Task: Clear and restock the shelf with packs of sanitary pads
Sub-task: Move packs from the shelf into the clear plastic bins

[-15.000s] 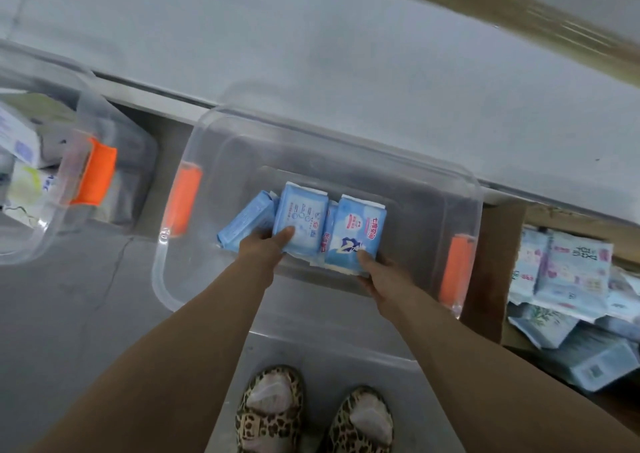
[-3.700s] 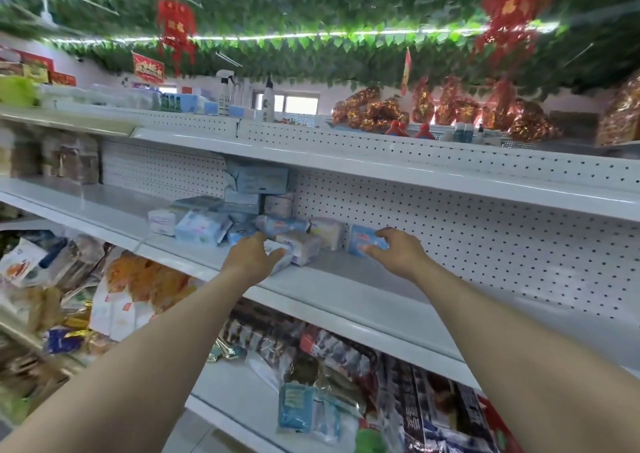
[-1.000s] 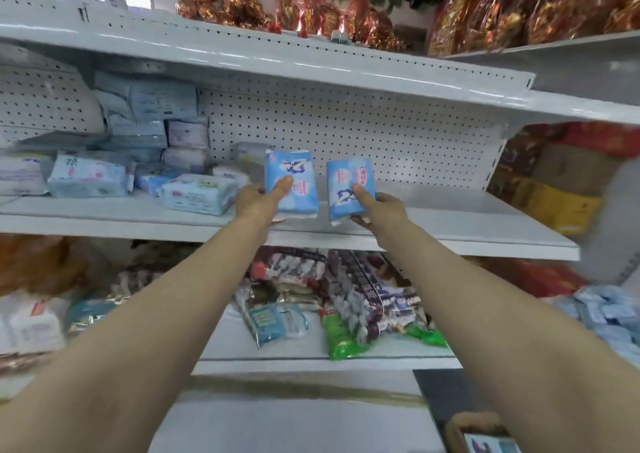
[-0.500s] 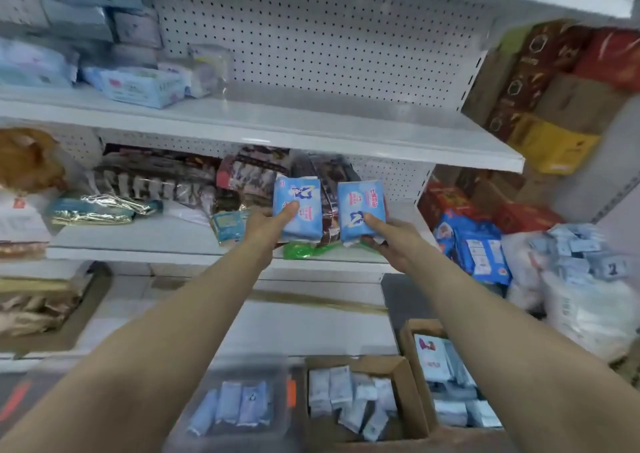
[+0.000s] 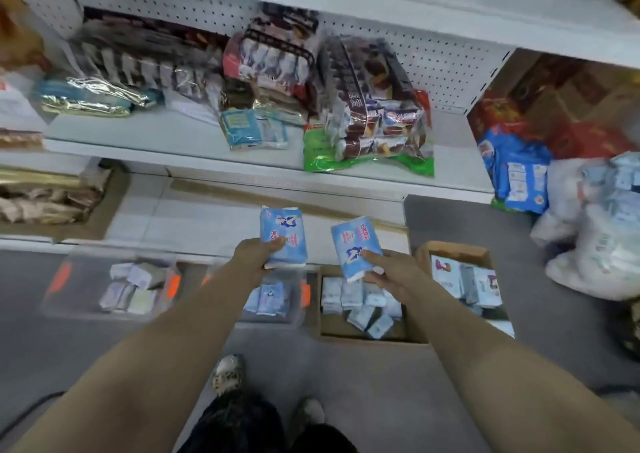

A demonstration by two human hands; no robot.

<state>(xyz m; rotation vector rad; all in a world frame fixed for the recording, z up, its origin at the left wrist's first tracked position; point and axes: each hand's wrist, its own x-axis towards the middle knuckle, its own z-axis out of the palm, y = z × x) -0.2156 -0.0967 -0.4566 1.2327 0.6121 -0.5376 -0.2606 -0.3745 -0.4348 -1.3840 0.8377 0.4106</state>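
The left hand point(image 5: 258, 256), grip pinching a blue pad pack point(image 5: 284, 236) by its lower end, holds it over the clear bin point(image 5: 277, 321), while the right hand point(image 5: 388, 272) pinches a second pack point(image 5: 355, 248) above the cardboard box point(image 5: 363, 338), probably for dropping in.

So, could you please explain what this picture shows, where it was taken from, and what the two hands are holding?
There is no machine here. A person wears a camera on the head, and it looks down past their own arms. The left hand grips one blue pack of pads, and the right hand grips a second pack. On the grey floor below stand a clear tub at the left, a middle tub, a cardboard box and a further box, all holding more packs. Behind them is a white shelf with snack bags.
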